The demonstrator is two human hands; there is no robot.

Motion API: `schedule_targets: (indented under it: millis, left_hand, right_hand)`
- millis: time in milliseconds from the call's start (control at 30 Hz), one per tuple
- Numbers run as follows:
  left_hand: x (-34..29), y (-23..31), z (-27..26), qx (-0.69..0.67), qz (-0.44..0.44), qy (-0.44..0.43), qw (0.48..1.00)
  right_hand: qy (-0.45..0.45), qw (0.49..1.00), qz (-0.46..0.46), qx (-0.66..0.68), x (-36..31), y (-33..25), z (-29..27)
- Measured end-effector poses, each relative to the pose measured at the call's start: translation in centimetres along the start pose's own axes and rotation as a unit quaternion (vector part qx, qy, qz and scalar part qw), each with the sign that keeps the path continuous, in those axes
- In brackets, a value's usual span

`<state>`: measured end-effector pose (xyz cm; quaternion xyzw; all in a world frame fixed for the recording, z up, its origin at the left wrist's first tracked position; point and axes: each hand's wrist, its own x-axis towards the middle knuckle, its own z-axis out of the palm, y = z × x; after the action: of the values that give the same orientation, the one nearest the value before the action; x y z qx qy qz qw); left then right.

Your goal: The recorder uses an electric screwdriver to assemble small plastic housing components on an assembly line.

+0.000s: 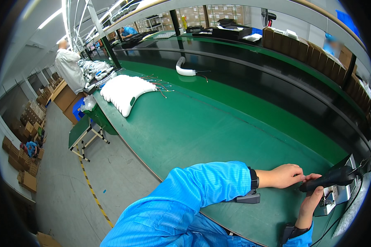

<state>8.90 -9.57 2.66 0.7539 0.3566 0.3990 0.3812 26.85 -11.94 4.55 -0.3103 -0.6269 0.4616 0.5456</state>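
At the right end of the green bench, my right hand [310,204] is wrapped round a black corded tool [332,178] that looks like an electric screwdriver. Its narrow end tilts toward the left. My left hand [281,175] is right beside that end, fingers curled and pressed together near the right fingertips. What they pinch, if anything, is too small and hidden to tell. Just past the right hand sits a small metal fixture [329,201], partly covered by the tool and hand.
White curved tubes with wire ends [125,91] lie stacked at the bench's far left. A single white curved tube [184,68] rests on the black conveyor [243,68]. Cardboard boxes [301,47] line the far side. A cable [346,214] hangs at the right.
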Motion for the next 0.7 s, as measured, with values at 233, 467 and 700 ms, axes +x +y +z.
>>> schedule_targets:
  millis: [233, 467, 700]
  left_hand:
    - [-0.17, 0.13, -0.08, 0.0, -0.005, -0.004, 1.0]
    - [0.0, 0.49, -0.04, -0.005, -0.004, -0.007, 1.0]
    - [-0.13, -0.03, -0.18, -0.004, -0.003, -0.003, 1.0]
  right_hand:
    - [-0.002, 1.0, 0.002, 0.005, -0.07, -0.02, 0.14]
    - [-0.003, 1.0, 0.001, 0.002, -0.09, -0.51, 0.05]
    - [0.005, 1.0, 0.005, 0.001, 0.09, 0.23, 0.19]
